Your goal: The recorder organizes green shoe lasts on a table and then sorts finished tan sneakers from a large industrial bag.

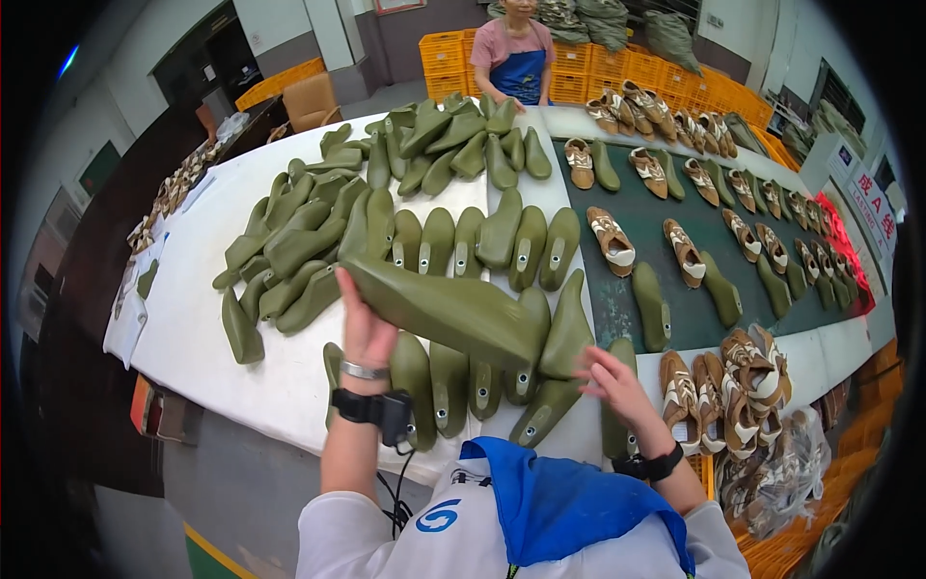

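An olive-green shoe last is held up over the table, its wide end by my left hand, whose fingers grip it from below and behind. The last slants down to the right across the row behind it. My right hand is open, fingers apart, and holds nothing. It hovers beside an upright-leaning last and above another last. More lasts, such as one lying at a slant and one standing in the near row, spread around both hands.
A heap of lasts covers the white table. To the right, a dark green belt carries brown sneakers beside lasts. Sneakers pile up at the near right. Across the table stands a co-worker before orange crates.
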`<state>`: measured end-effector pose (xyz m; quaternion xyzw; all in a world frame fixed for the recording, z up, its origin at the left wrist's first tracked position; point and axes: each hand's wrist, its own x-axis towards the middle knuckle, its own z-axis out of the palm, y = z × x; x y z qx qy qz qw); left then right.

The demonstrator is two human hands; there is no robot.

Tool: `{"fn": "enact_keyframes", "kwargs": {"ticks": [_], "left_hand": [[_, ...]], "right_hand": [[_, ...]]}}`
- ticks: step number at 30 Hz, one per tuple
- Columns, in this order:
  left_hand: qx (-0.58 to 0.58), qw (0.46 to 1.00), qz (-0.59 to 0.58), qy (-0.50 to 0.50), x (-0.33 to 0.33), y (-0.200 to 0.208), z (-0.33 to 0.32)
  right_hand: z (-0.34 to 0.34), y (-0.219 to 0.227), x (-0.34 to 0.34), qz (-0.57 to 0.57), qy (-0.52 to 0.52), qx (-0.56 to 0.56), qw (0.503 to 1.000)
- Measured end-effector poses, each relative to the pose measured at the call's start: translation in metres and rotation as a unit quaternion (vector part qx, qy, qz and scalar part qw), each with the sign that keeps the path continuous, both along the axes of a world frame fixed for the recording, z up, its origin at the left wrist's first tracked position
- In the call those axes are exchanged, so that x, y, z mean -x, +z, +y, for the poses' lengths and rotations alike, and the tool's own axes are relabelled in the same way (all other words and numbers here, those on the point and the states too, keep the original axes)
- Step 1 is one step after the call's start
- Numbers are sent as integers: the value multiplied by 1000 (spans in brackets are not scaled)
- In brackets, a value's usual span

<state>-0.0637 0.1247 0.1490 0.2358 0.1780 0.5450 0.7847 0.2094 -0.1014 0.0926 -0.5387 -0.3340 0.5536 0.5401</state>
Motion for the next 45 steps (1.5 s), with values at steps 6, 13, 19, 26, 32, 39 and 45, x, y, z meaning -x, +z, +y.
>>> {"fn": "enact_keyframes", "kwargs": {"ticks": [6, 13, 19, 26, 32, 39, 45], "left_hand": [[45, 992, 15, -115, -42, -26, -57], [-196, 899, 389, -43, 23, -75, -59], [-252, 677, 671, 166, 98, -96, -46], [-171, 516, 825, 154, 173, -164, -40], [-80, 575, 793, 184, 173, -190, -55], [-75, 582, 778, 222, 169, -193, -57], [-69, 595, 766, 234, 167, -195, -56]], "right_hand": [[9, 5, 36, 506, 203, 53, 836], [22, -11, 23, 236, -13, 76, 969], [40, -18, 25, -411, -20, -29, 911], [49, -57, 19, -500, 11, -39, 865], [45, -57, 20, -472, 16, -59, 880], [9, -71, 18, -533, -23, -82, 842], [-34, -83, -9, -656, -98, -28, 748]]}}
